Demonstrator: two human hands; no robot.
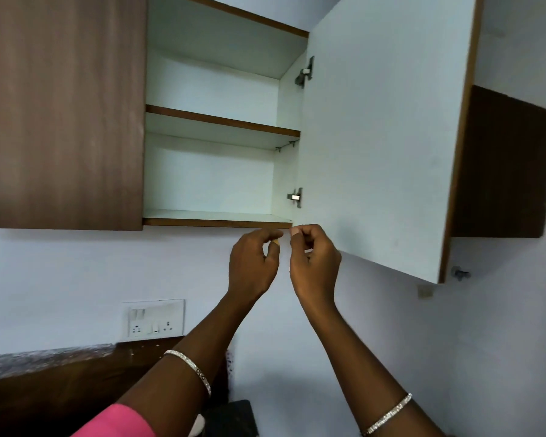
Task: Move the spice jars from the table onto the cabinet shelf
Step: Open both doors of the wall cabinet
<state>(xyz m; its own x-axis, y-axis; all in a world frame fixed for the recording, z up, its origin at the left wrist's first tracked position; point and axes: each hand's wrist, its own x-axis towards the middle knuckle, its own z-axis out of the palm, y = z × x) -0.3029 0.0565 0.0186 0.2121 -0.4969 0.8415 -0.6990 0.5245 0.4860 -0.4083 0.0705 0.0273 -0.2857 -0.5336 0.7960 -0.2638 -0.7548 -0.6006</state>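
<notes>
A wall cabinet hangs open in front of me, its white door (379, 146) swung out to the right. Inside are a bare bottom shelf (215, 217) and a bare middle shelf (221, 121). My left hand (254, 263) and my right hand (314, 263) are raised side by side just below the bottom shelf's front edge. Both have loosely curled fingers and I see nothing held in them. No spice jar is in view and the table is out of sight.
The cabinet's left door (60, 111) is closed, brown wood. A socket and switch plate (154, 317) sits on the white wall below. A dark wooden ledge (44, 383) runs at the lower left. A door knob (460, 273) sticks out at the open door's lower corner.
</notes>
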